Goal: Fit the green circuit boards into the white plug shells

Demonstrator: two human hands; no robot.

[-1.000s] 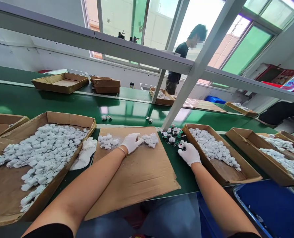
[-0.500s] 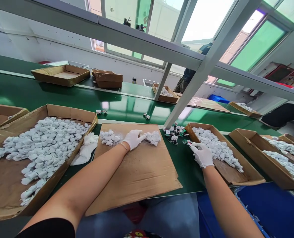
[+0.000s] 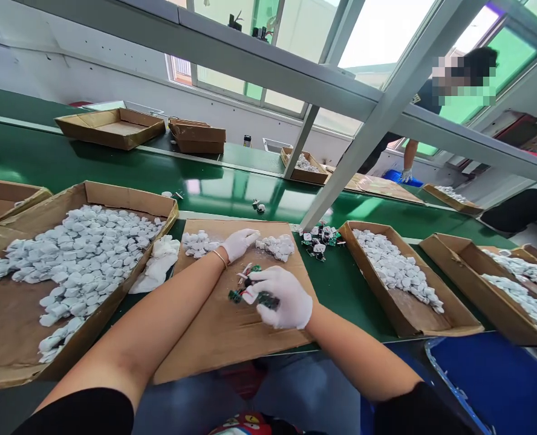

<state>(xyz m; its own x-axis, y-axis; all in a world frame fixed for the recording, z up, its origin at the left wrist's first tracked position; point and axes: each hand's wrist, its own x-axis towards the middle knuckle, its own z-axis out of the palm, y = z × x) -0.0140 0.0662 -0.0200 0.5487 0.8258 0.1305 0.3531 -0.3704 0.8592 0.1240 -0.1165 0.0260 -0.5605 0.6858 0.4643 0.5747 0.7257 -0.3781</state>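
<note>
White thin glove covers the right grip (image 3: pixel 283 299), which is half closed around some small green circuit boards with thin wires (image 3: pixel 250 291). These boards stick out from the fingers toward the left, over a flat brown cardboard sheet (image 3: pixel 232 347); I cannot tell if they touch it. The left grip (image 3: pixel 239 244), gloved in the same way, is open with the fingers stretched out. It sits between a small heap of white lumpy pieces (image 3: pixel 198 243) just on its left and a second white heap (image 3: pixel 276 246) just on its right. Farther left of this grip, a wide cardboard tray (image 3: pixel 127 202) carries many more white pieces. Right of the right grip, a loose group of dark and green boards (image 3: pixel 318 238) lies directly on the green bench (image 3: pixel 250 202).

The hold looks loose, so one board could slip from the fingers and drop among the white heaps, where it may be hard to find. The thin wires could also catch on the glove or tangle together if the hand moves fast. A careless sweep of the left hand could push white pieces off the sheet.
</note>
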